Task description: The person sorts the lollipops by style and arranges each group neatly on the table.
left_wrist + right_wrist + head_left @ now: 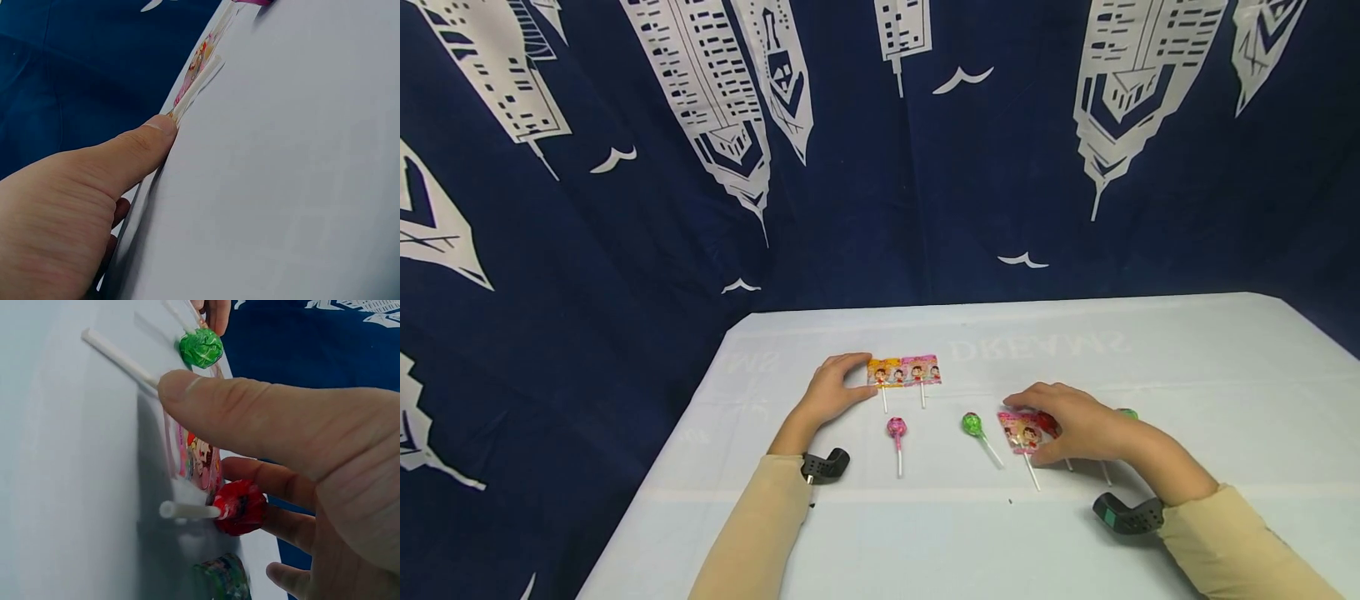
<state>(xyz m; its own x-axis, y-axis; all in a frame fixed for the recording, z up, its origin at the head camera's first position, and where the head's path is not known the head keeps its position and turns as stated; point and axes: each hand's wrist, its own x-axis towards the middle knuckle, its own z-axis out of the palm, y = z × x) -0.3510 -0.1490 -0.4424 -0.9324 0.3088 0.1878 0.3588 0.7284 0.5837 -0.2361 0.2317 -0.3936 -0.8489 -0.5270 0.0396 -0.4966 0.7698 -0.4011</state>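
My left hand pinches the left edge of a flat lollipop in a yellow wrapper, thumb below and fingertip above. Right beside it lies a flat pink-wrapped lollipop. My right hand grips another flat lollipop in a pink wrapper between thumb and fingers, its stick pointing down toward me. Close behind this, under the hand, is a round red lollipop. A green lollipop lies left of the right hand, and a round pink lollipop lies below the yellow and pink pair.
Beyond the right hand, another green-wrapped lollipop is partly hidden. Everything lies on a white-covered table. A dark blue curtain with white buildings hangs behind the far edge.
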